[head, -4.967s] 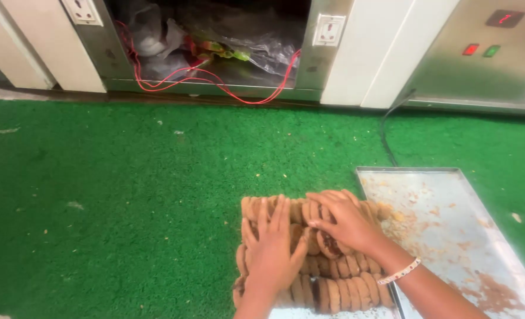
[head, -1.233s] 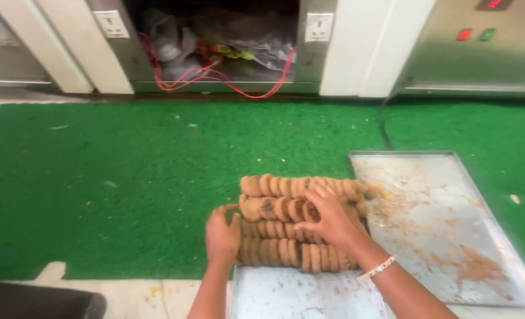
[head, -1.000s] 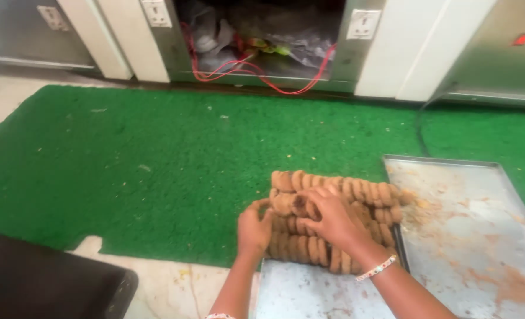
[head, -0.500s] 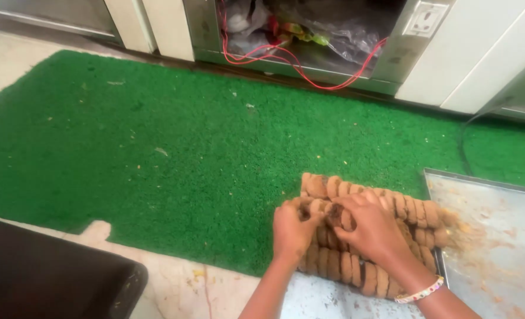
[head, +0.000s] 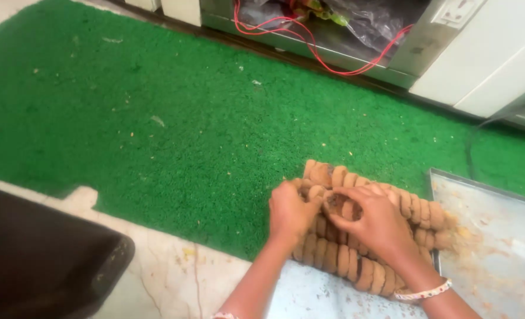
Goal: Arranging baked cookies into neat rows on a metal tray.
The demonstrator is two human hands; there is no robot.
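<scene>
Head view: left hand and right hand pinch biscuits from stacked rows at the mat edge — most remain stacked.

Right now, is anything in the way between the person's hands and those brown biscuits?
Nothing visible. The left hand and right hand already rest on the rows of biscuits, fingers among them. The metal tray lies off to the right, beside the pile.
</scene>
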